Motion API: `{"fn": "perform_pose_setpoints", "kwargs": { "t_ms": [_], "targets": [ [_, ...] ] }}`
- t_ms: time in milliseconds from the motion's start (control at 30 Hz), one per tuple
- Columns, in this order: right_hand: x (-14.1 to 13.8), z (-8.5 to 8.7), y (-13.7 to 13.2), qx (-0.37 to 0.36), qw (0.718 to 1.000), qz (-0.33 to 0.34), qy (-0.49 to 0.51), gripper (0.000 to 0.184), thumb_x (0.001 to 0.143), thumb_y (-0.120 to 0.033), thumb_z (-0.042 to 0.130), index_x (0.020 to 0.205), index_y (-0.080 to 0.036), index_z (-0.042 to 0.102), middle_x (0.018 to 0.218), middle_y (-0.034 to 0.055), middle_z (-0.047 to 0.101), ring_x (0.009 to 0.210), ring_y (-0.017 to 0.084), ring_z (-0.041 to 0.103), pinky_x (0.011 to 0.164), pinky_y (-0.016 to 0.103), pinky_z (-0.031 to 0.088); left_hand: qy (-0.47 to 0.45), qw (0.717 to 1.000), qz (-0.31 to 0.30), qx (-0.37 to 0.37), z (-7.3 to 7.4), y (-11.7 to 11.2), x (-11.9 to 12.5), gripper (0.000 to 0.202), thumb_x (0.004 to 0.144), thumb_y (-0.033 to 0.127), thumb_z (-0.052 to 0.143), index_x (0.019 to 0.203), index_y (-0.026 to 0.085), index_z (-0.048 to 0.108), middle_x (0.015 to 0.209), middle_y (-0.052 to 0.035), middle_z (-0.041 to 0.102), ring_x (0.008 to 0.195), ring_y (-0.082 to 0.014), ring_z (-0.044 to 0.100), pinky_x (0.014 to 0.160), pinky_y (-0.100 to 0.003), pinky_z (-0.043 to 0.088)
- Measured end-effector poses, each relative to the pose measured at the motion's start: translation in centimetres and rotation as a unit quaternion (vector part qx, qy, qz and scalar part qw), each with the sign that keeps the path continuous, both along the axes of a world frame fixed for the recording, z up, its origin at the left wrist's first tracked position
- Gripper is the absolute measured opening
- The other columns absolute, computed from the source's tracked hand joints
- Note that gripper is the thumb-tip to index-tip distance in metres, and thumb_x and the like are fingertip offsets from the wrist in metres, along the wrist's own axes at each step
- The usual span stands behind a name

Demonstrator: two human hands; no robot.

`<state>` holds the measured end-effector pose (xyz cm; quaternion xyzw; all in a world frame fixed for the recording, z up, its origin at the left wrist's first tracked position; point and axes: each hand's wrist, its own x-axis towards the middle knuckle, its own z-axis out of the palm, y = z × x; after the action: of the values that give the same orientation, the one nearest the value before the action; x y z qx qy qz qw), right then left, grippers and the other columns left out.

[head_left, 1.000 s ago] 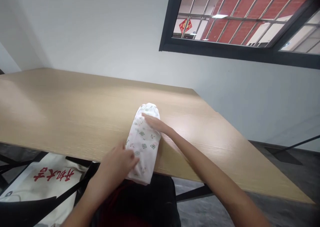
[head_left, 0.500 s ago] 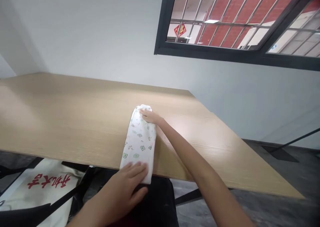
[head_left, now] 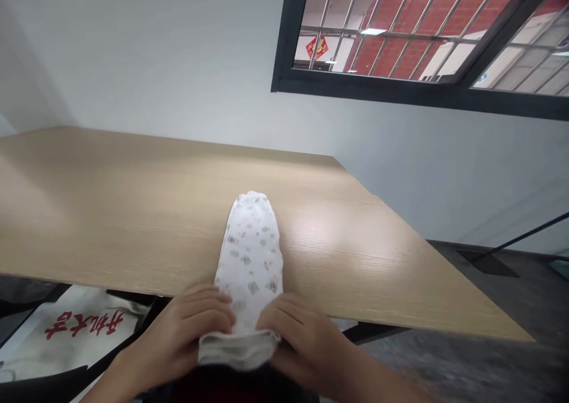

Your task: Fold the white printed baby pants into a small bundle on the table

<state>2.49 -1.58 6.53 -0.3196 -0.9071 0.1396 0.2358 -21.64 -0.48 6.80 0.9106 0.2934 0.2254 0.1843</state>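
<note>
A white folded cloth with small coloured prints [head_left: 252,253] lies on the wooden table [head_left: 133,213], its near end hanging over the front edge. My left hand [head_left: 186,329] grips the left side of that near end, fingers curled on top of the fabric. My right hand [head_left: 297,338] grips the right side of the same end in the same way. Both hands sit just below the table's front edge.
A cream tote bag with red characters and a black strap [head_left: 75,332] lies below the table at the left. A white wall and a dark-framed barred window [head_left: 400,41] stand behind. The table's right corner drops off to a dark floor [head_left: 489,344].
My right hand has left the cloth's far end and come back to the near end beside my left hand. Both hands have now taken hold of the near edge.
</note>
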Motion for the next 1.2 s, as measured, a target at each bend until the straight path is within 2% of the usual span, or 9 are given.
{"fn": "perform_pose_setpoints", "kwargs": {
  "t_ms": [167, 300, 433, 533, 700, 867, 967, 1067, 1200],
  "targets": [
    [0.0, 3.5, 0.8, -0.213, 0.966, -0.06, 0.134, 0.029, 0.071, -0.025, 0.057, 0.1, -0.027, 0.052, 0.074, -0.0035, 0.058, 0.058, 0.005, 0.05, 0.052, 0.015, 0.038, -0.065, 0.975, 0.159, -0.143, 4.8, -0.4, 1.5, 0.014, 0.081, 0.031, 0.05, 0.084, 0.025, 0.063, 0.079, 0.0012, 0.068, 0.07, -0.015, 0.061, 0.061, -0.023, 0.047],
    [-0.6, 4.5, 10.5, -0.204, 0.947, -0.191, 0.161, 0.033, 0.069, -0.028, 0.054, 0.101, -0.02, 0.051, 0.071, -0.0024, 0.052, 0.056, 0.006, 0.042, 0.05, 0.016, 0.033, -0.026, 0.959, 0.262, -0.102, 6.4, 8.9, 4.6, 0.02, 0.079, 0.032, 0.047, 0.08, 0.018, 0.061, 0.067, 0.0006, 0.062, 0.061, -0.0151, 0.056, 0.054, -0.023, 0.04],
    [-0.5, 3.5, 17.1, -0.096, 0.957, -0.267, 0.054, 0.037, 0.071, -0.017, 0.045, 0.107, -0.013, 0.051, 0.098, 0.0085, 0.057, 0.081, 0.014, 0.053, 0.071, 0.026, 0.042, -0.002, 0.956, 0.288, -0.05, 4.2, 16.3, 6.2, 0.028, 0.079, 0.023, 0.041, 0.096, 0.011, 0.061, 0.09, -0.0083, 0.066, 0.082, -0.0204, 0.06, 0.07, -0.03, 0.046],
    [-0.1, 1.8, 15.4, 0.083, 0.983, -0.161, -0.03, 0.026, 0.074, -0.013, 0.04, 0.093, -0.012, 0.059, 0.101, 0.0094, 0.059, 0.094, 0.018, 0.051, 0.087, 0.033, 0.039, -0.014, 0.978, 0.207, -0.001, 1.6, 16.5, 6.2, 0.04, 0.086, 0.018, 0.031, 0.12, 0.011, 0.05, 0.125, -0.0094, 0.054, 0.115, -0.0177, 0.049, 0.096, -0.03, 0.038],
    [-0.4, -1.1, 7.2, 0.084, 0.996, 0.03, -0.005, 0.027, 0.081, -0.02, 0.043, 0.103, -0.019, 0.059, 0.096, 0.0021, 0.061, 0.089, 0.011, 0.053, 0.083, 0.026, 0.043, 0.152, 0.98, -0.082, 0.098, -0.6, 16.8, 6.8, 0.041, 0.095, 0.029, 0.025, 0.133, 0.028, 0.04, 0.14, 0.0004, 0.041, 0.133, -0.0177, 0.03, 0.111, -0.044, 0.011],
    [-0.3, -0.8, 3.9, 0.027, 0.998, 0.058, 0.025, 0.03, 0.08, -0.014, 0.042, 0.104, -0.021, 0.06, 0.094, 0.001, 0.062, 0.087, 0.008, 0.054, 0.081, 0.022, 0.044, 0.183, 0.949, 0.143, 0.212, 0.2, 21.2, 7.5, 0.044, 0.093, 0.029, 0.035, 0.136, 0.024, 0.037, 0.148, -0.0079, 0.021, 0.137, -0.0323, 0.013, 0.105, -0.062, 0.003],
    [0.6, 0.4, 5.4, 0.001, 0.998, 0.053, 0.029, 0.033, 0.083, -0.021, 0.043, 0.113, -0.021, 0.055, 0.105, 0.0027, 0.059, 0.1, 0.008, 0.052, 0.091, 0.022, 0.043, 0.136, 0.961, 0.144, 0.193, 1.0, 19.5, 6.3, 0.047, 0.09, 0.012, 0.033, 0.136, 0.02, 0.037, 0.144, -0.0079, 0.032, 0.133, -0.0258, 0.027, 0.108, -0.053, 0.013],
    [1.7, 0.8, 7.5, -0.05, 0.996, -0.013, -0.073, 0.069, 0.072, -0.051, 0.058, 0.131, -0.021, 0.04, 0.136, 0.0081, 0.037, 0.129, 0.021, 0.031, 0.108, 0.039, 0.033, 0.126, 0.987, 0.1, 0.03, 1.3, 14.4, 3.8, 0.036, 0.09, 0.025, 0.04, 0.122, 0.021, 0.054, 0.124, -0.006, 0.057, 0.109, -0.0199, 0.055, 0.097, -0.036, 0.039],
    [2.5, -0.3, 6.9, -0.092, 0.981, -0.014, -0.172, 0.096, 0.059, -0.047, 0.072, 0.139, -0.017, 0.027, 0.145, 0.011, 0.017, 0.136, 0.028, 0.014, 0.111, 0.044, 0.027, 0.11, 0.989, 0.066, -0.075, 0.7, 7.2, 0.1, 0.061, 0.074, 0.044, 0.062, 0.13, 0.026, 0.046, 0.138, -0.0047, 0.043, 0.126, -0.0235, 0.039, 0.105, -0.04, 0.029]
  ]
}}
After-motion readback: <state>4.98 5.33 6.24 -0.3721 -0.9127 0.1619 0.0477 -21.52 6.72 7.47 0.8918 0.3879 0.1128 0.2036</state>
